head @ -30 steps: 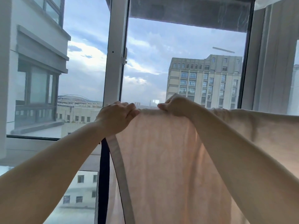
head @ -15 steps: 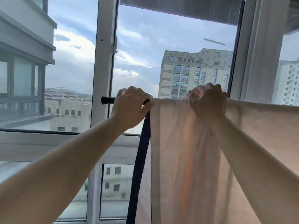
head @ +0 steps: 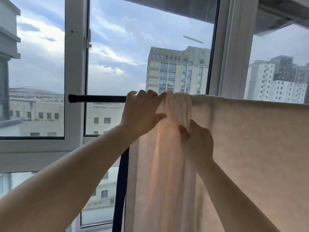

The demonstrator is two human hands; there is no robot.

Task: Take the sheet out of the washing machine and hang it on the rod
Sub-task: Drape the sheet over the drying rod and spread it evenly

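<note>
A pale cream sheet (head: 250, 148) hangs over a black rod (head: 97, 98) that runs across the window. To the right it lies flat over the rod; near its left edge it is bunched into a thick fold (head: 178, 106). My left hand (head: 142, 113) is at the rod beside that bunch, fingers curled over the top and thumb pressing into the cloth. My right hand (head: 197, 143) is lower, just below the bunch, gripping a gathered handful of the sheet. The rod's left stretch is bare.
A dark strap or band (head: 121, 190) hangs down just left of the sheet's edge. White window frames (head: 75, 64) stand close behind the rod, with glass and city buildings beyond. The rod's capped left end (head: 71, 98) sits in front of the frame.
The sheet's left part has been pushed right and bunched, baring more rod. My right hand came off the rod top and dropped below to grip the gathered cloth.
</note>
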